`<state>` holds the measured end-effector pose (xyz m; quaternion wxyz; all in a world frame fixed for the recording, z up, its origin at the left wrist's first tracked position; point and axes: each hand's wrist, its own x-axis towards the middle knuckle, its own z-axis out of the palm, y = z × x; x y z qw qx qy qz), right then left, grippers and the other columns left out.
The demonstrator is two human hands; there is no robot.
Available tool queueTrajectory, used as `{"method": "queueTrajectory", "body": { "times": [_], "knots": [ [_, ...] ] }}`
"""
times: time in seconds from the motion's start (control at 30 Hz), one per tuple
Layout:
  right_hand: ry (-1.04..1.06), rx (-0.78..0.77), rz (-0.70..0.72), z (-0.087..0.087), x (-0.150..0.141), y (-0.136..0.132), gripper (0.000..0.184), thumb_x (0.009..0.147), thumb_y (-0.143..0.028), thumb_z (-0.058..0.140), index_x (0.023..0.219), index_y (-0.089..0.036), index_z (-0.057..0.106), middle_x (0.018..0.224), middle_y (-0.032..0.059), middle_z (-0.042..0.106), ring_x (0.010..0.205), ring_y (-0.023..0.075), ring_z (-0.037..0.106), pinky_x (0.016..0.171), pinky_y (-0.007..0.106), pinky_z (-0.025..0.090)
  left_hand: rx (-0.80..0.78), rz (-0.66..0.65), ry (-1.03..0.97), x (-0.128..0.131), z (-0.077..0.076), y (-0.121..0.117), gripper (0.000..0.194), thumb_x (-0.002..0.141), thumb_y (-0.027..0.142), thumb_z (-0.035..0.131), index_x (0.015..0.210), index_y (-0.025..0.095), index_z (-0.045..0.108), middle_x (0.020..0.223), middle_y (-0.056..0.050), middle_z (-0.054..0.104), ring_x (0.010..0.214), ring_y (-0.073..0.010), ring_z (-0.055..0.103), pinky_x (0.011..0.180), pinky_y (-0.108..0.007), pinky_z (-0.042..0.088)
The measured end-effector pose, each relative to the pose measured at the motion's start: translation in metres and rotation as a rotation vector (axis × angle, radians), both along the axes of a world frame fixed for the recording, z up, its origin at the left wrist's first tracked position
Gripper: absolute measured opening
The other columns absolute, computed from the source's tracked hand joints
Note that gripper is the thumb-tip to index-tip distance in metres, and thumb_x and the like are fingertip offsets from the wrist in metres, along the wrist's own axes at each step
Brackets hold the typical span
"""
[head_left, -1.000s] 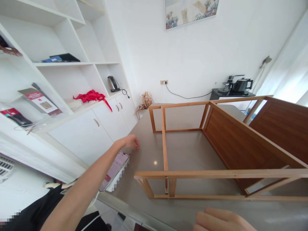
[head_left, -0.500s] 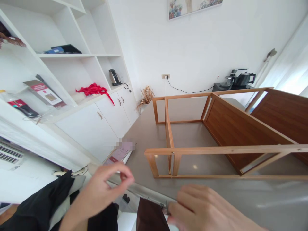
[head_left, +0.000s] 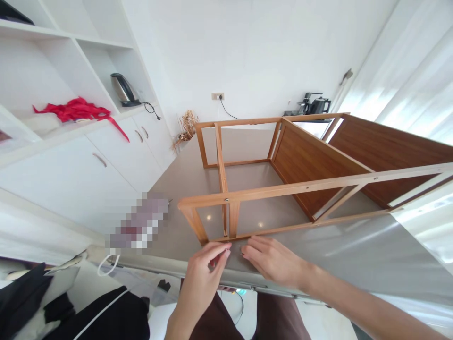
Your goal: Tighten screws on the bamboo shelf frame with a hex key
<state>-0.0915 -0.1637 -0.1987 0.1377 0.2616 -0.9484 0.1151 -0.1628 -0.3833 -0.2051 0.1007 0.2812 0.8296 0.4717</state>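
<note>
At the table's front edge, just below the near rail of a wooden rack frame point(head_left: 269, 191), both hands are close together. My left hand point(head_left: 205, 267) pinches thumb and forefinger together by the lower rail; a tiny pale thing shows at the fingertips, too small to name. My right hand point(head_left: 271, 259) lies a little to the right, its fingers curled together and pointing at the left. Something small seems to be at its fingertips, but I cannot make it out. The frame lies on its side, with brown panels point(head_left: 318, 160) set across it and a screw head visible in the upper near rail.
The grey table point(head_left: 339, 250) bears the frame. A blurred-out printed item point(head_left: 141, 222) lies at its left edge. White shelving on the left holds a kettle point(head_left: 123, 89) and red ribbon point(head_left: 78, 111). A black bag or cloth point(head_left: 102, 316) is at lower left.
The view has turned right and down. Both hands have come together at the frame's lower near rail; the right hand has risen from below the table edge to the table.
</note>
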Motion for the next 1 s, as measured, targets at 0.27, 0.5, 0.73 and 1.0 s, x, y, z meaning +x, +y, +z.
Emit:
{"method": "queueTrajectory", "body": {
  "times": [0.27, 0.5, 0.73, 1.0],
  "knots": [
    [0.321, -0.065, 0.261, -0.029, -0.031, -0.008, 0.021, 0.088, -0.016, 0.046, 0.069, -0.022, 0.048, 0.062, -0.0013, 0.048, 0.059, 0.0158, 0.041, 0.054, 0.031, 0.027, -0.122, 0.152, 0.072, 0.001, -0.014, -0.003, 0.018, 0.093, 0.039, 0.06, 0.084, 0.024, 0.057, 0.076, 0.002, 0.071, 0.063, -0.015, 0.063, 0.064, -0.026, 0.047],
    [0.189, -0.36, 0.149, -0.025, -0.027, 0.008, 0.013, 0.102, -0.017, 0.048, 0.105, -0.016, 0.06, 0.078, 0.0028, 0.064, 0.069, 0.0146, 0.055, 0.064, 0.026, 0.044, 0.159, 0.207, 0.039, 0.011, -0.026, 0.005, 0.011, 0.092, 0.033, 0.066, 0.094, 0.023, 0.067, 0.09, -0.002, 0.075, 0.08, -0.0163, 0.068, 0.076, -0.025, 0.052],
    [0.0, -0.502, 0.159, -0.021, -0.02, 0.006, 0.012, 0.106, -0.023, 0.046, 0.105, -0.02, 0.057, 0.089, 0.0029, 0.069, 0.075, 0.0129, 0.061, 0.07, 0.024, 0.046, 0.475, 0.261, -0.377, 0.016, -0.024, 0.018, 0.028, 0.089, 0.042, 0.071, 0.104, 0.018, 0.074, 0.095, -0.01, 0.077, 0.074, -0.0148, 0.067, 0.067, -0.024, 0.053],
    [0.11, -0.237, 0.202, -0.016, -0.015, 0.002, 0.026, 0.107, -0.021, 0.038, 0.091, -0.02, 0.058, 0.073, -0.0011, 0.053, 0.063, 0.0134, 0.044, 0.059, 0.027, 0.035, 0.662, 0.479, -0.77, 0.031, -0.014, 0.027, 0.048, 0.07, 0.046, 0.088, 0.105, 0.016, 0.076, 0.102, -0.015, 0.078, 0.053, -0.0053, 0.054, 0.053, -0.02, 0.045]
  ]
}}
